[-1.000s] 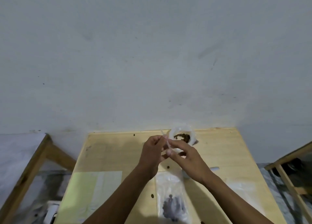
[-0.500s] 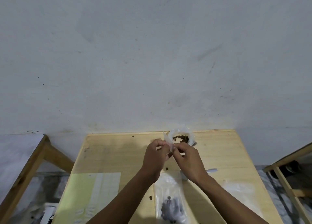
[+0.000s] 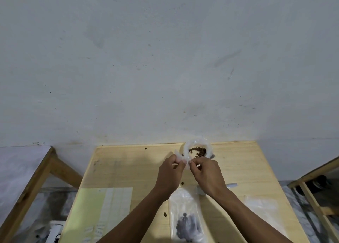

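Observation:
My left hand [image 3: 169,175] and my right hand [image 3: 208,175] meet above the middle of a light wooden table [image 3: 128,169]. Between their fingertips they pinch a small clear plastic bag [image 3: 180,157], each hand on one side of it. Just behind them stands a clear plastic container [image 3: 198,150] with brown coffee beans in it. Near the table's front lies a clear bag of dark beans [image 3: 186,219], flat on the wood between my forearms.
A yellow-green sheet with white labels [image 3: 102,209] lies at the front left. Another clear bag [image 3: 262,208] lies front right, and a small white object [image 3: 232,185] sits behind my right wrist. Loose beans [image 3: 165,214] dot the table. Wooden frames stand on both sides.
The two hands have drawn closer together, and the thin clear piece they held upright is now bunched between their fingertips. The view has tilted slightly.

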{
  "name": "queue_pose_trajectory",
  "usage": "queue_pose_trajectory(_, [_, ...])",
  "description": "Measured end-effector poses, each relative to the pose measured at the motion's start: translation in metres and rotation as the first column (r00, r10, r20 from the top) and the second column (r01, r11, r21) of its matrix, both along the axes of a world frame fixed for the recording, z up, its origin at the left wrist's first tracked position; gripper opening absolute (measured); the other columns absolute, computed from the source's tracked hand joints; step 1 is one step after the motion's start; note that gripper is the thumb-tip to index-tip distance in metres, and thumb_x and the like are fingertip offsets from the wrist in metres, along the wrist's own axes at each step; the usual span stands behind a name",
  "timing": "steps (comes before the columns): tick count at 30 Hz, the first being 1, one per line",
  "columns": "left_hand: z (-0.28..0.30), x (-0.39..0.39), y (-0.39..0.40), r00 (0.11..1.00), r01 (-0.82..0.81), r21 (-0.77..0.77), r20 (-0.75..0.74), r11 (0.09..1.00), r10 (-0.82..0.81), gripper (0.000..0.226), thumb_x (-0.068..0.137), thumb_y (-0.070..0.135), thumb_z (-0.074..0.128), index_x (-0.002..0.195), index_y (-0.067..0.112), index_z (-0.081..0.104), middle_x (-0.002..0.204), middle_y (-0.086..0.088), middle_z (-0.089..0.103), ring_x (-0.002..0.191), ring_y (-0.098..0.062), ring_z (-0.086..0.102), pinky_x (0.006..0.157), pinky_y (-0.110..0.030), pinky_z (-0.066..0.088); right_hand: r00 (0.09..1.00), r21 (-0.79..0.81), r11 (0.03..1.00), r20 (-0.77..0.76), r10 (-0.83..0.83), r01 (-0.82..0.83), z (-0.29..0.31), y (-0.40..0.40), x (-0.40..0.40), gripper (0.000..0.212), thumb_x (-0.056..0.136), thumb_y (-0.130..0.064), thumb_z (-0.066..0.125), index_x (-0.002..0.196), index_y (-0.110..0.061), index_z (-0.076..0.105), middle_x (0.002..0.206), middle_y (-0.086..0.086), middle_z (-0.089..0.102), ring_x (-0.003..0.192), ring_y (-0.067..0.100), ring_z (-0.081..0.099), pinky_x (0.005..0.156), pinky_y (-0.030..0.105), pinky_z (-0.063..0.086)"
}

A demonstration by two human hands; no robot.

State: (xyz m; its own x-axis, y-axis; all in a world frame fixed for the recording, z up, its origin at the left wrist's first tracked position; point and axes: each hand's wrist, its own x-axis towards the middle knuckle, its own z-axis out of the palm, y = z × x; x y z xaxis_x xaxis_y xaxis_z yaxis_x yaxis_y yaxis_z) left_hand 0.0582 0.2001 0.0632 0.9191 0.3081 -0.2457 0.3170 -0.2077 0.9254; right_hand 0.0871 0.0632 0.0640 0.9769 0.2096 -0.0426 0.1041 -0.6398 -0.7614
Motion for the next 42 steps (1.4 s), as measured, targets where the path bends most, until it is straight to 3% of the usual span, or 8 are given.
queue_pose_trajectory(3, [0.001, 0.0, -0.006, 1.0, -0.004, 0.086, -0.002, 0.996, 0.004, 0.031, 0.091, 0.022, 0.062, 0.067, 0.01, 0.047, 0.062, -0.002, 0.051, 0.052, -0.006, 0.041, 0.051, -0.014, 0.039, 0.999, -0.058, 0.998, 0.035, -0.026, 0.028, -0.003, 0.003, -0.002, 0.025, 0.092, -0.027, 0.053, 0.074, -0.021, 0.069, 0.071, -0.006, 0.067, 0.062, 0.01, 0.06, 0.061, 0.033, 0.048])
queue_pose_trajectory(11, [-0.002, -0.008, -0.014, 0.997, -0.038, 0.221, 0.08, 0.974, 0.021, 0.032, 0.08, 0.007, 0.065, 0.057, 0.014, 0.044, 0.07, 0.008, 0.055, 0.064, -0.005, 0.051, 0.057, -0.011, 0.041, 0.973, -0.028, 0.98, 0.133, -0.19, 0.196, -0.001, -0.007, 0.014, 0.021, 0.094, -0.017, 0.053, 0.081, -0.014, 0.07, 0.082, -0.001, 0.066, 0.069, 0.02, 0.062, 0.065, 0.033, 0.048])
queue_pose_trajectory(14, [-0.013, -0.011, -0.011, 0.982, -0.082, 0.224, 0.182, 0.971, 0.041, 0.031, 0.077, 0.008, 0.071, 0.095, 0.026, 0.054, 0.109, 0.011, 0.057, 0.101, -0.005, 0.055, 0.083, -0.021, 0.048, 0.984, -0.019, 0.989, 0.108, -0.142, 0.145, -0.002, -0.007, 0.011, 0.022, 0.096, -0.019, 0.052, 0.086, -0.016, 0.071, 0.077, -0.004, 0.068, 0.072, 0.02, 0.065, 0.069, 0.037, 0.053])
queue_pose_trajectory(17, [-0.019, -0.012, 0.001, 0.958, 0.066, 0.35, 0.241, 0.934, -0.158, 0.069, 0.084, 0.014, 0.066, 0.144, 0.026, 0.034, 0.155, 0.016, 0.021, 0.144, 0.001, 0.02, 0.111, -0.014, 0.027, 0.993, 0.018, 0.994, 0.06, -0.106, 0.106, 0.001, -0.012, 0.007, 0.019, 0.096, -0.023, 0.055, 0.096, -0.024, 0.074, 0.07, -0.016, 0.065, 0.07, 0.012, 0.068, 0.07, 0.035, 0.054])
queue_pose_trajectory(26, [-0.003, -0.012, 0.008, 0.939, 0.254, 0.639, 0.017, 0.726, -0.343, 0.051, 0.088, 0.049, 0.05, 0.136, 0.036, 0.047, 0.157, 0.018, 0.028, 0.151, -0.017, 0.012, 0.114, -0.039, 0.034, 0.944, 0.104, 0.974, 0.245, -0.221, 0.201, -0.001, -0.011, 0.001, 0.025, 0.097, -0.017, 0.053, 0.108, -0.029, 0.072, 0.072, -0.009, 0.07, 0.062, 0.011, 0.064, 0.067, 0.033, 0.053])
queue_pose_trajectory(31, [-0.006, -0.01, 0.014, 0.896, 0.263, 0.708, 0.072, 0.656, -0.438, 0.062, 0.089, 0.064, 0.036, 0.141, 0.031, 0.042, 0.159, 0.017, 0.024, 0.152, -0.017, 0.005, 0.118, -0.044, 0.027, 0.97, 0.23, 0.952, 0.092, -0.226, 0.2, 0.003, -0.011, 0.005, 0.031, 0.098, -0.016, 0.049, 0.097, -0.039, 0.069, 0.076, -0.011, 0.068, 0.064, 0.015, 0.067, 0.065, 0.035, 0.054])
queue_pose_trajectory(36, [-0.028, -0.018, 0.016, 0.864, 0.245, 0.803, 0.073, 0.543, -0.498, 0.095, 0.075, 0.08, 0.05, 0.148, 0.024, 0.03, 0.156, 0.008, 0.031, 0.151, -0.022, 0.007, 0.117, -0.038, 0.022, 0.953, 0.396, 0.869, -0.174, -0.246, 0.297, 0.013, -0.013, 0.003, 0.022, 0.097, -0.012, 0.051, 0.092, -0.02, 0.071, 0.087, 0.005, 0.071, 0.053, 0.022, 0.071, 0.06, 0.034, 0.06])
queue_pose_trajectory(42, [-0.047, -0.021, 0.01, 0.913, 0.216, 0.726, 0.087, 0.652, -0.399, 0.08, 0.08, 0.063, 0.055, 0.147, 0.026, 0.032, 0.148, 0.014, 0.039, 0.148, -0.016, 0.022, 0.117, -0.037, 0.028, 0.861, 0.496, 0.759, -0.482, -0.162, 0.421, 0.009, -0.016, 0.004, 0.019, 0.098, -0.003, 0.049, 0.095, -0.004, 0.069, 0.087, 0.017, 0.066, 0.062, 0.036, 0.072, 0.063, 0.043, 0.062])
